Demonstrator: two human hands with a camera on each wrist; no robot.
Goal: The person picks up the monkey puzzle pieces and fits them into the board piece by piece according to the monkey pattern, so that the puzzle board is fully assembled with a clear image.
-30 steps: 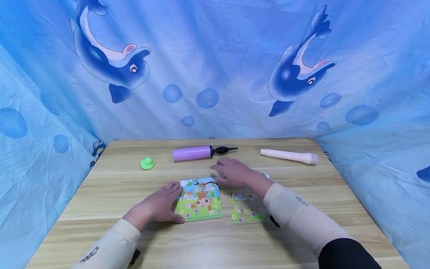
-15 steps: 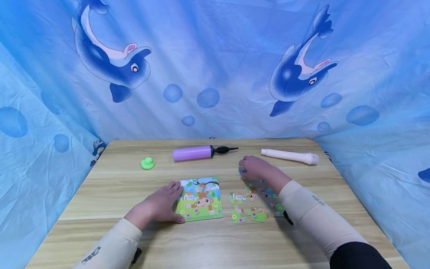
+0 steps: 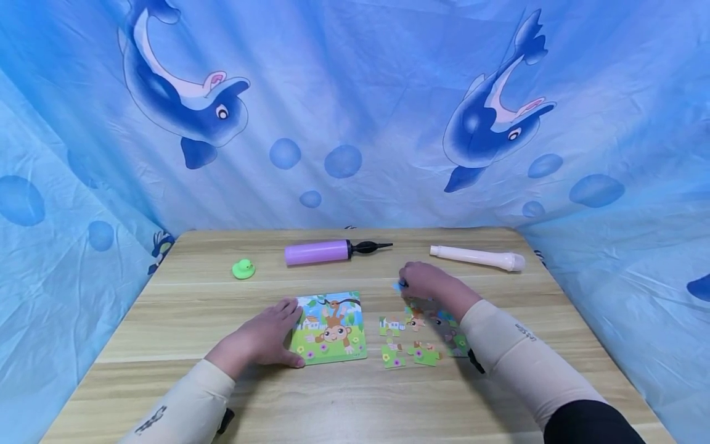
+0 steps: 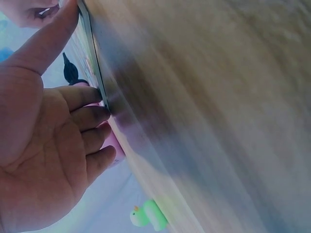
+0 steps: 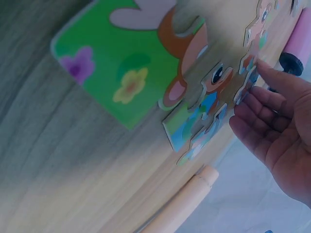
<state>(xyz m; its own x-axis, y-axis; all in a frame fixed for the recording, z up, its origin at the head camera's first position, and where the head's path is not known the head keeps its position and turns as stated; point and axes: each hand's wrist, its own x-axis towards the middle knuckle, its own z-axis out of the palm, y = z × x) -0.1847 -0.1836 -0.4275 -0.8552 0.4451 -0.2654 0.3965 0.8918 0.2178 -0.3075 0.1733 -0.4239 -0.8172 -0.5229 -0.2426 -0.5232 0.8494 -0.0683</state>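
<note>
In the head view my left hand [image 3: 263, 333] rests along the left side of a square picture board [image 3: 330, 328] with a monkey on it. Its thumb lies at the lower left corner and its fingertips [image 4: 99, 111] touch the board's edge in the left wrist view. My right hand [image 3: 427, 282], beyond the loose pieces, pinches a small blue jigsaw puzzle piece [image 3: 397, 287] between thumb and fingers. Several jigsaw pieces lie below that hand, among them one with a house [image 3: 391, 325] and one with flowers [image 3: 394, 356]. The right forearm partly hides others.
Along the back of the wooden table [image 3: 333, 401] lie a purple hand pump [image 3: 318, 253] with a black nozzle and a pale stick with a clear end [image 3: 477, 258]. A green toy duck [image 3: 243, 269] sits at the left. A blue dolphin curtain [image 3: 344, 111] hangs behind.
My right hand has moved right from beside the board's upper corner to the far side of the loose pieces, where it now pinches one. My left hand has stayed on the board.
</note>
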